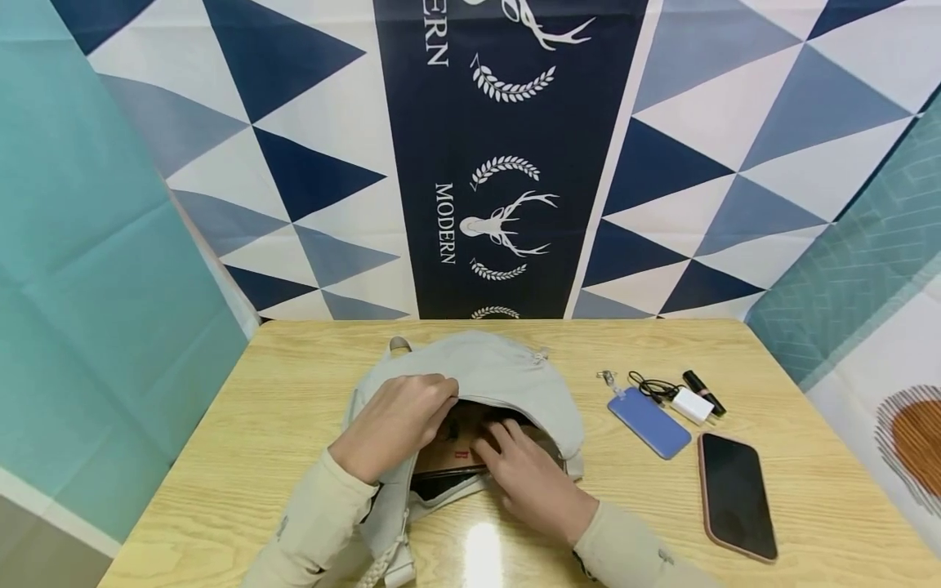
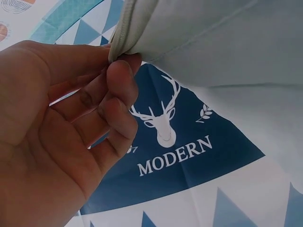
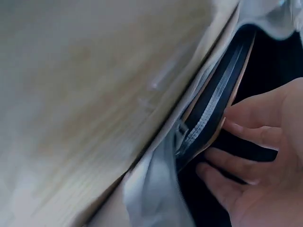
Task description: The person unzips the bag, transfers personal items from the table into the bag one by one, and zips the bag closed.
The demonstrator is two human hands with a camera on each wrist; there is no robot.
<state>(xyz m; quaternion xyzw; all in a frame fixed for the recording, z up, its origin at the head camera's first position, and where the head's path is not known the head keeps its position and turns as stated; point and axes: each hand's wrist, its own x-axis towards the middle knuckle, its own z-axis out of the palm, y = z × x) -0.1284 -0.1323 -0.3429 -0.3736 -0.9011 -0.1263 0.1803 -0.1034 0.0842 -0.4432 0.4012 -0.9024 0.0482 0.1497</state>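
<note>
A pale grey backpack [image 1: 485, 363] lies on the wooden table with its zipped mouth gaping toward me. My left hand [image 1: 400, 420] pinches the upper edge of that mouth and holds it up; the left wrist view shows the zipper edge [image 2: 124, 30] between thumb and forefinger. Inside the bag is a brown zippered wallet [image 1: 441, 457] with a small red label. My right hand [image 1: 537, 486] reaches into the mouth, its loosely bent fingers touching the wallet. Seen from the right wrist, fingertips rest at the edge beside the wallet's zipper [image 3: 208, 111]. The bag's deeper inside is dark.
Right of the bag lie a blue card holder [image 1: 650, 423] with a clip, a black cable [image 1: 654, 385], a white charger plug [image 1: 692, 405] and a black tube [image 1: 703, 392]. A phone [image 1: 738, 494] lies nearer. Patterned cloth [image 1: 331, 163] hangs behind the table.
</note>
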